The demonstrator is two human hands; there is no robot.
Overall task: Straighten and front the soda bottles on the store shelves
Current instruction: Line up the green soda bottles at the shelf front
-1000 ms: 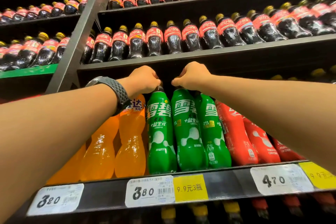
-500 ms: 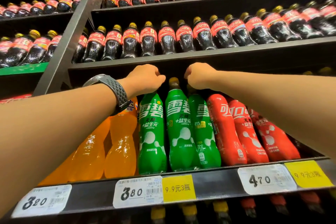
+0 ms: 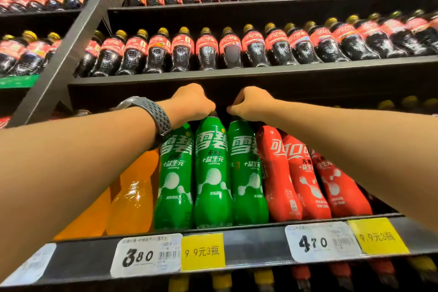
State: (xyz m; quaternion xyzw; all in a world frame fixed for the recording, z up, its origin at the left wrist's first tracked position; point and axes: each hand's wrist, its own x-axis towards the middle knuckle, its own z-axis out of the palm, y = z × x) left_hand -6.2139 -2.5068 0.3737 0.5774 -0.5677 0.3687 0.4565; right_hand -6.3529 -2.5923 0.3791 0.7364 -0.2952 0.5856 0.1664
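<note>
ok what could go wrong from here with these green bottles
The left hand and right hand grip only the tops, so the middle green bottle or right green bottle could tip over the shelf edge. The row is packed tight, so turning one might skew the red bottle beside it.

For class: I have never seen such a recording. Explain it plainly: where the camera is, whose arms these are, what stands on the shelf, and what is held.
One camera, worn on a person's head, looks along two bare arms; there is no machine. The left hand, wearing a wristband, grips the top of the middle green bottle; the right hand grips the top of the right green bottle. Orange bottles and red bottles flank them on the shelf.
</note>
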